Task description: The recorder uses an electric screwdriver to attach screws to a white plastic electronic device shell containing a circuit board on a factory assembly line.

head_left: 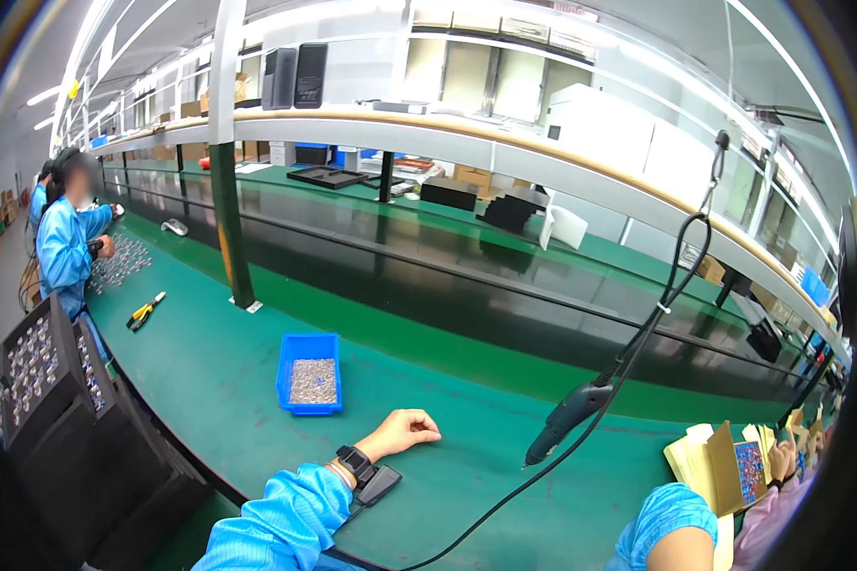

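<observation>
The green workbench (209, 390) forms the main work surface and runs alongside a dark conveyor strip (371, 262), within arm's reach of it. The raised shelf (505, 135) spans the far side, presumably to keep equipment off the working level. Black trays (114, 476) stand at the left, beyond the bench edge; the upper ones carry rows of small parts, likely divided to prevent contact.

The corded power driver (569, 421) hangs tip-down to the right of the left hand (402, 433). Its looped suspension cord (657, 319) apparently takes the weight and leaves the bench surface free beneath it. The blue bin (309, 411) sits flat, just beyond the left hand; its raised walls contain loose silvery parts (312, 381).

The left hand is near the bench surface, fingers curled toward the thumb; whether anything is pinched cannot be determined. A dark wristband (356, 464) encircles the wrist. The right hand is out of view; only the right sleeve (667, 519) and part of the forearm show. Yellow-handled pliers (146, 311) lie farther left, clear of the bin.
</observation>
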The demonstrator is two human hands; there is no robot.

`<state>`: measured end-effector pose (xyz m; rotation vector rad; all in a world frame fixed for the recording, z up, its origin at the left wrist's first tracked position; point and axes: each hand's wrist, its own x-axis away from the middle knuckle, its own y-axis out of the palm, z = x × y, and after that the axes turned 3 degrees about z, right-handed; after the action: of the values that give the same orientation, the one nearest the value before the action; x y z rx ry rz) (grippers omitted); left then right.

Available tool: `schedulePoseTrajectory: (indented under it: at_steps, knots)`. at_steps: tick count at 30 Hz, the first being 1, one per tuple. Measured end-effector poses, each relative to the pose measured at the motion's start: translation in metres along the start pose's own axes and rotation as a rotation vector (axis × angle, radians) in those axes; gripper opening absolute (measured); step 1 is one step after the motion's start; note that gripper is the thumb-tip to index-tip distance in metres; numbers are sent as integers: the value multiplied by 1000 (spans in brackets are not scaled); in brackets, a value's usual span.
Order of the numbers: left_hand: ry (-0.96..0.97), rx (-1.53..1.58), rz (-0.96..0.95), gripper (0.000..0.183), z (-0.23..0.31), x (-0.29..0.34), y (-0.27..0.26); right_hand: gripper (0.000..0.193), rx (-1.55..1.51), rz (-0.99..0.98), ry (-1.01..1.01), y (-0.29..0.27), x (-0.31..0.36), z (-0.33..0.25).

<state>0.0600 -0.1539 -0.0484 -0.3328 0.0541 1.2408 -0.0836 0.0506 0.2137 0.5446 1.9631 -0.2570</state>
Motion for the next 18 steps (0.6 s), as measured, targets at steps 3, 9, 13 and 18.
schedulePoseTrajectory:
  at_steps: [3, 9, 13, 18]
  knots:
    - [-21, -43, 17, 9, 1, 2, -1, 15, -6, -113, -24, -10, 2, -5]
    - [-6, -33, -5, 9, -4, 5, 6, 16, -53, -397, -39, -25, -2, -9]
    - [61, -151, 37, 11, 0, 16, -2, 17, -42, -554, -15, -35, 2, -18]
    - [101, -8, -41, 10, -5, -4, 0, 18, 83, -644, 5, -47, 15, -28]
